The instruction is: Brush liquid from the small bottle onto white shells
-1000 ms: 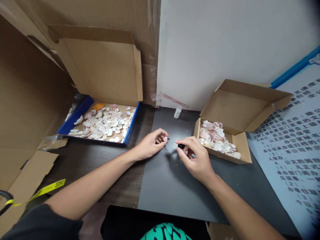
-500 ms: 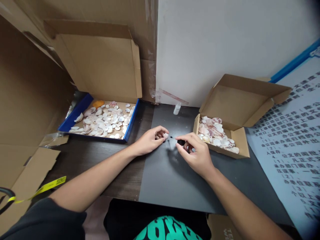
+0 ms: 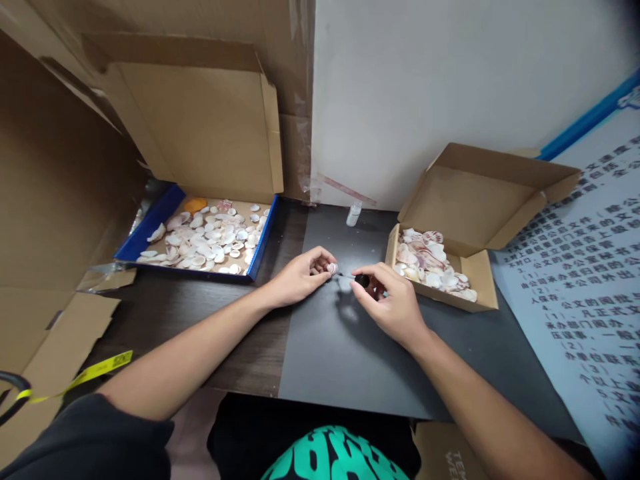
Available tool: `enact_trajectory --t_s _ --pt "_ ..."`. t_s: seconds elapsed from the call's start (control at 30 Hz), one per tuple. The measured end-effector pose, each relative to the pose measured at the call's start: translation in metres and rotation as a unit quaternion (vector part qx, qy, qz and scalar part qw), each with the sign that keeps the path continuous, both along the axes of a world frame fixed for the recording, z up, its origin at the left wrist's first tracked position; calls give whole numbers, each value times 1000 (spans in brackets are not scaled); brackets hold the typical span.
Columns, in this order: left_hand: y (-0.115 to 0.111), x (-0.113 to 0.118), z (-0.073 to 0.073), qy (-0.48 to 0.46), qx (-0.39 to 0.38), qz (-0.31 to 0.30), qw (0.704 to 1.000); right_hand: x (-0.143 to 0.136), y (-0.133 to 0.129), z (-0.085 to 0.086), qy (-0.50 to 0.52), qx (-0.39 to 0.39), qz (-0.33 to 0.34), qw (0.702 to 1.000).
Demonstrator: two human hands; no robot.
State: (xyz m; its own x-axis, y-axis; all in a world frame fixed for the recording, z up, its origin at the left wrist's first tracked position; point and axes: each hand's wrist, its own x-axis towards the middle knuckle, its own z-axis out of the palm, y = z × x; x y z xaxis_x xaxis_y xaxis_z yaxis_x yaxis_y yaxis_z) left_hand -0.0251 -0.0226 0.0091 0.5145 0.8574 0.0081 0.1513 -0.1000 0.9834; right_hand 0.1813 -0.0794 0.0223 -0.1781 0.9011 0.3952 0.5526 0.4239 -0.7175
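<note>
Between the thumb and fingers of my left hand (image 3: 303, 275) is a small pale shell (image 3: 333, 268). My right hand (image 3: 393, 300) is closed round a black-capped brush (image 3: 362, 281), whose thin stem points left. The dark tip of the brush is right at the shell's right side; whether it touches is too small to tell. Beyond my hands, a small clear vial (image 3: 354, 215) with a white label stands near the wall, apart from both hands.
Left, an open box with blue sides (image 3: 254, 268) holds many shells and an orange piece (image 3: 195, 205). A smaller open cardboard box (image 3: 487, 280) with shells stands right. Both lids lean back. A dark grey mat (image 3: 320, 363) lies before me; a printed sheet (image 3: 565, 280) is at right.
The brush tip in my right hand has come closer to the shell. My left hand keeps its hold with little movement, and the view has shifted slightly.
</note>
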Motion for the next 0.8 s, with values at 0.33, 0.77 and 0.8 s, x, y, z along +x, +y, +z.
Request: enact_trajectory --t_s 0.33,0.77,0.8 --pt "-1 -1 3 29 27 -15 999 1 -2 -1 66 -23 61 996" --pt "-2 1 4 44 36 -8 998 3 -2 2 55 -47 47 996" --pt "-2 1 4 42 36 -7 998 4 -2 2 55 -53 40 996"
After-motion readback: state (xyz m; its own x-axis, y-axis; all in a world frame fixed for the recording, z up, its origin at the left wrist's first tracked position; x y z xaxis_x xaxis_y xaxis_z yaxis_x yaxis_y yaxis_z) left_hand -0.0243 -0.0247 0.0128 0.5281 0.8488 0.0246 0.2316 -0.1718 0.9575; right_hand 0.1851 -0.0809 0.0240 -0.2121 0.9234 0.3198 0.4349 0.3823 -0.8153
